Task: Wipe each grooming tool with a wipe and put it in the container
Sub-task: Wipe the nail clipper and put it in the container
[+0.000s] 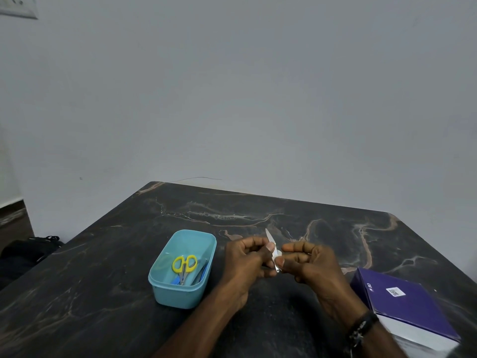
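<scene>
While both hands, left hand and right hand, pinch the nail clipper mid-table, wiping seems underway, and dropping it into the container likely follows.

The worktop is a dark slab with pale, rust-tinged veins, its 2 far corners rounded. A light blue container stands on it left of centre, nearer the near edge than the far one, its long sides running front to back. A purple box with a white side lies by the right edge; its small white label is too blurred to read.
</scene>
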